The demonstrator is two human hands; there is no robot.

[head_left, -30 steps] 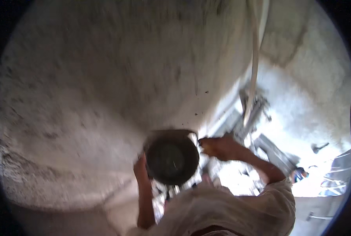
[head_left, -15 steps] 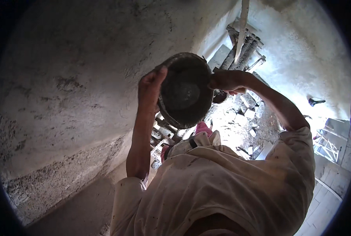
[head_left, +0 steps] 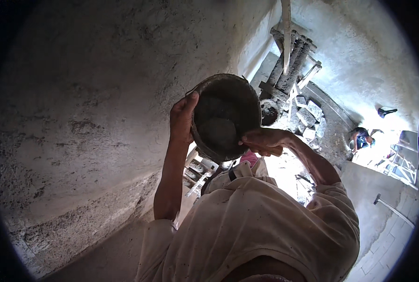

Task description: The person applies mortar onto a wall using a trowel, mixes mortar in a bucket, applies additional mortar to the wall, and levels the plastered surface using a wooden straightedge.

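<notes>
I hold a round, dark metal pan point(head_left: 237, 94) up in front of me with both hands. A lump of grey mortar point(head_left: 219, 134) lies inside it, and the pan's open side faces me. My left hand point(head_left: 183, 117) grips the pan's left rim with the thumb over the edge. My right hand point(head_left: 263, 141) holds the lower right rim from beneath. My pale, stained shirt point(head_left: 256, 225) fills the lower middle of the view.
A rough grey plastered wall point(head_left: 87, 117) curves across the left. Far below lie stacked concrete blocks point(head_left: 308, 115), a dark bucket point(head_left: 268, 112), upright poles point(head_left: 289, 61) and wooden scaffold pieces point(head_left: 197, 174). Another person point(head_left: 362, 138) crouches at the right.
The pan has risen from low in front of me to higher up, with both hands still on its rim. My view has swung so the ground below shows on the right.
</notes>
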